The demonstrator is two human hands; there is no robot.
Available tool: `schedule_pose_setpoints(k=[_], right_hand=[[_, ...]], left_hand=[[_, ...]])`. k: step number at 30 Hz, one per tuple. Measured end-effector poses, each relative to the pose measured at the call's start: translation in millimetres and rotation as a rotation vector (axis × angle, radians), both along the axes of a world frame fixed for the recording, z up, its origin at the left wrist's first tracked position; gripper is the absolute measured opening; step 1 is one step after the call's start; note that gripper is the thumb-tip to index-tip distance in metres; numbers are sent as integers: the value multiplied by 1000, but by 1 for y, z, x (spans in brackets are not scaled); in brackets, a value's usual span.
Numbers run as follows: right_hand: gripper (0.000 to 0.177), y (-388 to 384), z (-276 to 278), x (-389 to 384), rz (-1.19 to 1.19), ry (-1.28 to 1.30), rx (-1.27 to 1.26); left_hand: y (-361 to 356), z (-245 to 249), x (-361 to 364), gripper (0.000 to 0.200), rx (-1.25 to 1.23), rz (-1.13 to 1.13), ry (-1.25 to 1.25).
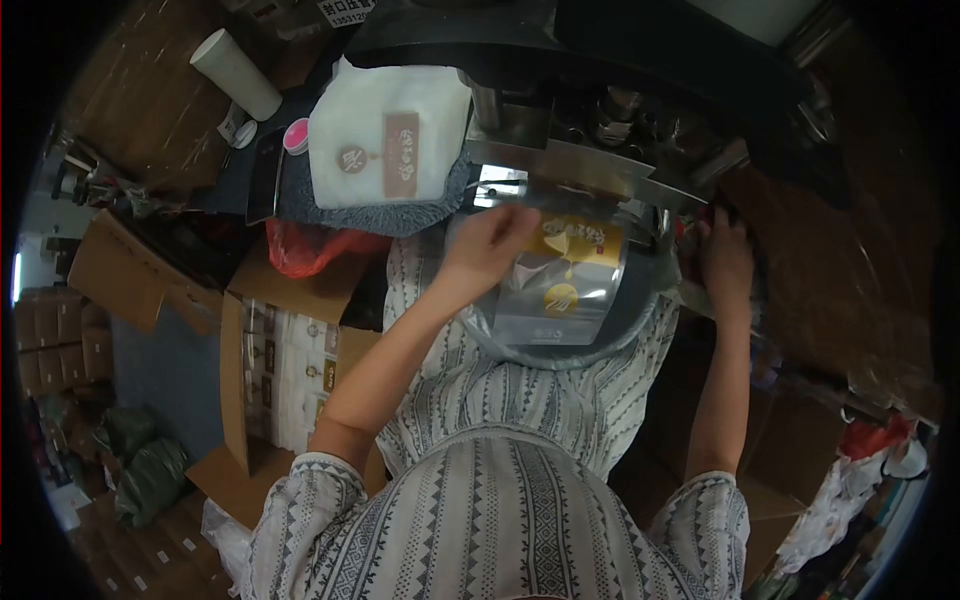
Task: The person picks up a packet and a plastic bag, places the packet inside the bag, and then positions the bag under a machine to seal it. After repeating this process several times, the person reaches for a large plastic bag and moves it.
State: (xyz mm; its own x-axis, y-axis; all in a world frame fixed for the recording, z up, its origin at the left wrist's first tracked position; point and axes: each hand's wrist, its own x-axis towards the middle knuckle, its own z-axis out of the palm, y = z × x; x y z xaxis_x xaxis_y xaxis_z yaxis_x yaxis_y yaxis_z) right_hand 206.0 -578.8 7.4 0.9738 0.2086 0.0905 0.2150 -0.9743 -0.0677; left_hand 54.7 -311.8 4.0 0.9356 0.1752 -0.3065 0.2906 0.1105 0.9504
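Note:
My left hand [490,247] is closed at the upper left edge of a clear plastic pouch [560,290] with gold printing. The pouch lies over a round grey basin [535,355] on my lap, its top end just below the metal jaw of a dark machine [575,165]. Off to the right, my right hand [725,258] reaches to the machine's far side, fingers apart and lowered among crumpled greenish plastic [692,290]. What lies under those fingers is dim and partly hidden.
A white printed packet stack [390,135] sits on a grey fluffy cloth [370,215] at the left. Near it are a white cup [236,75] and a pink-topped tub [296,136]. An open carton [235,385] of packets stands left of my lap. A brown table [830,270] extends right.

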Motion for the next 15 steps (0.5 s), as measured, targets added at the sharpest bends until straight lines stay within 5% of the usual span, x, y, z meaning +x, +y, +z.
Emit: schedule_pose_setpoints(k=[2, 3, 5, 6, 12, 15], right_hand=[[31, -5, 5, -11, -6, 1, 125], [31, -9, -1, -12, -12, 9, 125], [26, -21, -10, -10, 194, 65, 208], [26, -19, -3, -16, 194, 57, 210], [20, -16, 19, -33, 121, 93, -91], [21, -7, 40, -45, 232, -66, 244]], left_hand=[[26, 16, -21, 53, 753, 249, -181], [42, 3, -29, 53, 753, 241, -175], [69, -44, -37, 66, 1897, 218, -68], [61, -52, -45, 70, 1680, 218, -177], [72, -38, -71, 54, 1429, 233, -208], [72, -24, -81, 35, 1357, 273, -227]])
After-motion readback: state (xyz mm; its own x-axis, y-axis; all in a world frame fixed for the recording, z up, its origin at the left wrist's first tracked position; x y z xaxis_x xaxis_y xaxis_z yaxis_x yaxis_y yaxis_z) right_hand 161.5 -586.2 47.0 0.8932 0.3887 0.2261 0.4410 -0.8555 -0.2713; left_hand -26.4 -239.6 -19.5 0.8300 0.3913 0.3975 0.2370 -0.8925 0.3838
